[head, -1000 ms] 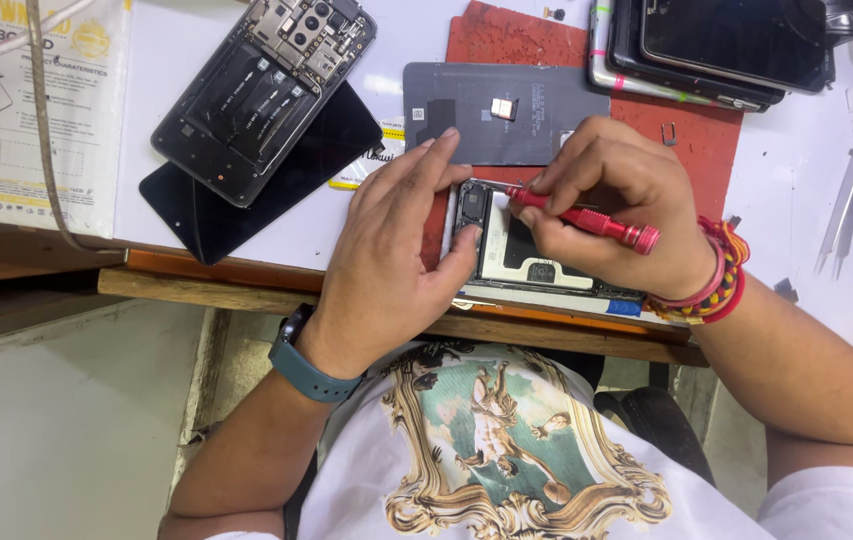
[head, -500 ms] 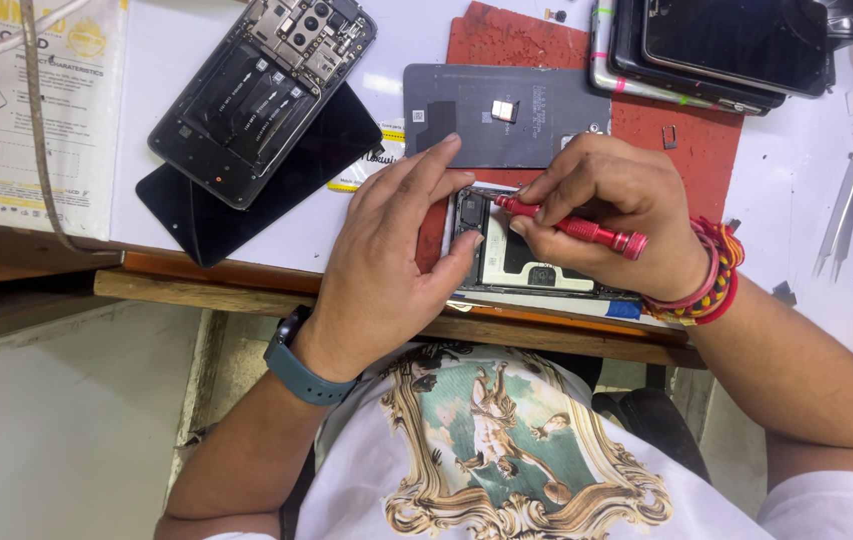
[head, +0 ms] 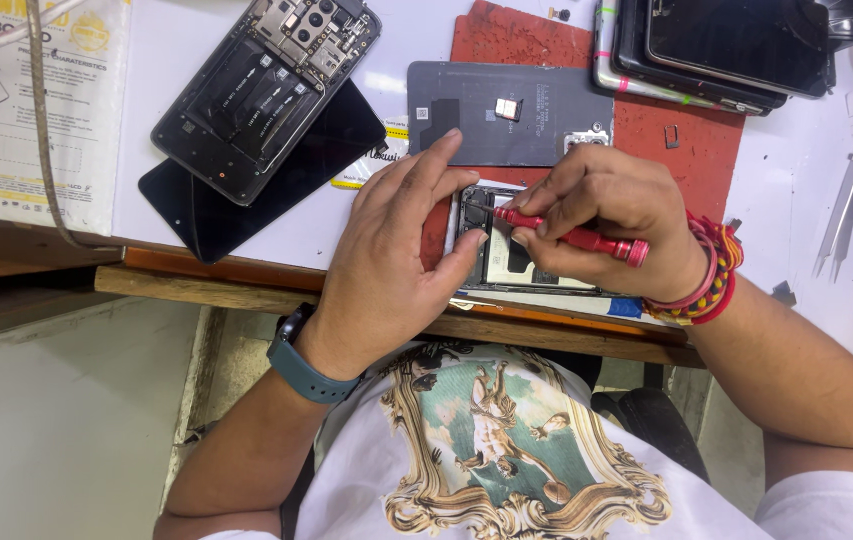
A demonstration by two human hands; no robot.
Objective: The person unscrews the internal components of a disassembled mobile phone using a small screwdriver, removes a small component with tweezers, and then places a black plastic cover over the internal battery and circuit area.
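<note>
**Opened phone under a red screwdriver at the bench edge**

The phone (head: pixel 521 255) lies flat at the near edge of the table (head: pixel 196 60), partly on the red mat (head: pixel 686 150), at about 6 o'clock from the grey back cover (head: pixel 506 115). Its back is off: a pale battery area and dark board parts show between the hands, the rest is covered by them.

The left hand (head: pixel 401 250) lies over the phone's left end, fingers spread and pressing down, thumb against the frame; it pins the phone and does not grasp it. The right hand (head: pixel 606 215) is closed around a red screwdriver (head: pixel 566 235), pinched between thumb and fingertips, its tip aimed toward 9 o'clock at the phone's upper left corner.

In my judgement the phone is light, stiff and thin, with a smooth frame likely to slide on the table unless it is held down. The bared inside looks fragile, so the outer frame edges are the place to hold, away from board and battery.

At 10 o'clock from the phone lies another opened handset (head: pixel 266 85) on a black panel (head: pixel 246 195). At 2 o'clock is a stack of dark devices (head: pixel 726 50), and at 3 o'clock lie tweezers (head: pixel 846 200).
</note>
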